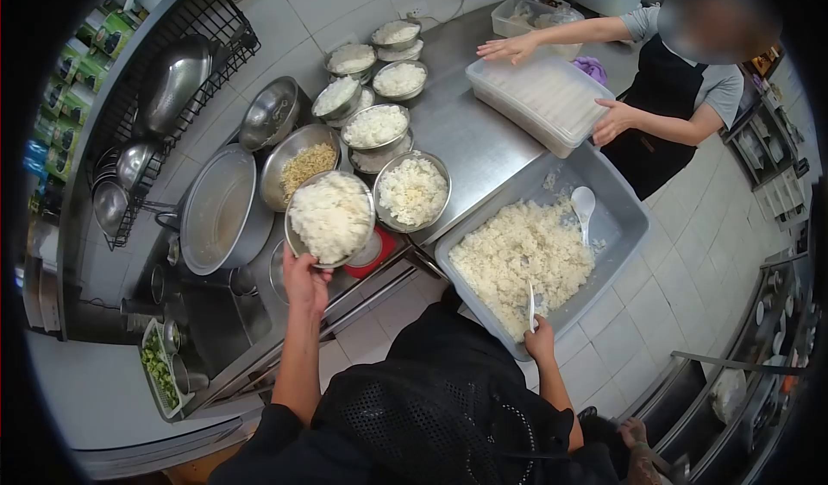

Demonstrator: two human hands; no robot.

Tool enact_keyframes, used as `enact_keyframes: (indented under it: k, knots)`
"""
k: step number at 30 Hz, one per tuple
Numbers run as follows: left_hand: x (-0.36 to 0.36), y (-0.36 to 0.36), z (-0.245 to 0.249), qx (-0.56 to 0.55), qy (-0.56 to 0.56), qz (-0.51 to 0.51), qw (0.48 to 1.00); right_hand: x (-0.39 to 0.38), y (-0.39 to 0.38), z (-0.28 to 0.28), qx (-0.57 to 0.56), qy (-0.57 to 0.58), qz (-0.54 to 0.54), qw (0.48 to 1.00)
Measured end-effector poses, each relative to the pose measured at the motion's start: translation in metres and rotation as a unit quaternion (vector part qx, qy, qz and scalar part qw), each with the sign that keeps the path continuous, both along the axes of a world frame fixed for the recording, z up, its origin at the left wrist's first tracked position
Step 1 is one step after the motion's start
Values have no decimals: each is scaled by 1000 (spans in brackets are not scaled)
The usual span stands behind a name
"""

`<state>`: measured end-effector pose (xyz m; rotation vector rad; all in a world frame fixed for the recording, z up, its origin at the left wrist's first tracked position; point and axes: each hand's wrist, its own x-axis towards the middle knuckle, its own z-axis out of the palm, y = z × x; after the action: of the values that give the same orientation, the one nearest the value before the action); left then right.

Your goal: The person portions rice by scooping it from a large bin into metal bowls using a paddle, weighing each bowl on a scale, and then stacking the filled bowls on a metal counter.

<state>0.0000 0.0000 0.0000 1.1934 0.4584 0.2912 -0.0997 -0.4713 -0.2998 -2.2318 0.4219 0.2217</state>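
Observation:
My left hand (pixel 306 282) grips the near edge of a round metal bowl (pixel 372 223), which is heaped with white rice (pixel 328 216) blurred by motion. The bowl is held over the counter edge, beside a red scale (pixel 379 259) that it partly hides. My right hand (pixel 540 340) is closed round the handle of a white rice paddle (pixel 530 304). Its blade is down in the cooked rice (pixel 509 248) of a big grey tub (pixel 628 219). A second white rice paddle (pixel 584 204) lies at the tub's far side. Another rice-filled bowl (pixel 447 193) stands right of the held one.
Several rice bowls (pixel 377 129) stand stacked along the wall. Nearby are a metal bowl of brown crumbly food (pixel 302 161) and a large pot (pixel 220 209). Across the counter, a co-worker (pixel 664 97) has both hands at a lidded plastic container (pixel 535 97). A wire shelf (pixel 233 36) hangs left.

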Motion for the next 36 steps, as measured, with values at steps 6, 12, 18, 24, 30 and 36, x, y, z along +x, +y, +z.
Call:
enact_keyframes:
  k: [6,12,18,24,30,36]
  knots:
    - [0,18,-26,-41,18,112,993,4,-2,-24,-16,-1,36,999]
    - [-6,24,-35,-48,1,85,995,-4,-7,-28,-25,3,33,999]
    - [-3,24,-39,-58,8,93,994,-7,-6,-52,31,21,4,999]
    - [-8,27,-35,-11,37,148,988,-6,-7,-50,60,48,-9,997]
    - [-8,48,-42,94,98,191,972,5,7,4,160,132,-125,970]
    - [1,35,-40,117,175,184,960,21,-6,2,252,22,-145,956]
